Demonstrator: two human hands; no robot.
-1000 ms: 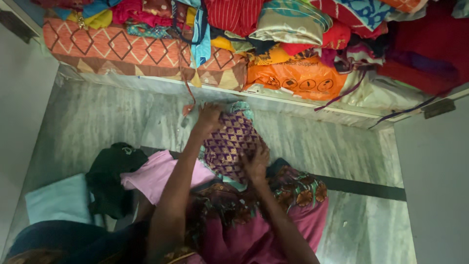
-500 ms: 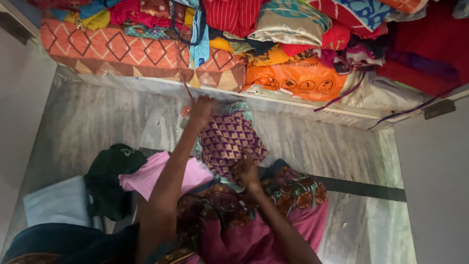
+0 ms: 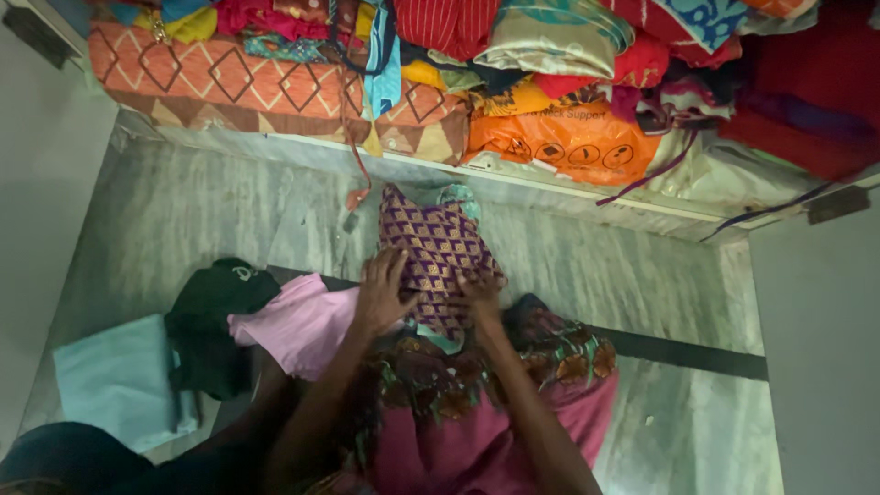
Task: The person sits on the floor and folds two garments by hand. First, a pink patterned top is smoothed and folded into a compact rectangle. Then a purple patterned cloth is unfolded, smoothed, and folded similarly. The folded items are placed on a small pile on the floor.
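We're smoothing the purple gold-patterned folded cloth (image 3: 435, 261), left hand (image 3: 380, 295) and right hand (image 3: 478, 295) flat, fingers spread; next: press edges

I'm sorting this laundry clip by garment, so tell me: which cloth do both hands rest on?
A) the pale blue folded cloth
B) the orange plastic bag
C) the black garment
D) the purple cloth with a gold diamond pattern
D: the left hand and the right hand both press on the near edge of the purple cloth with a gold diamond pattern, lying on the marble floor.
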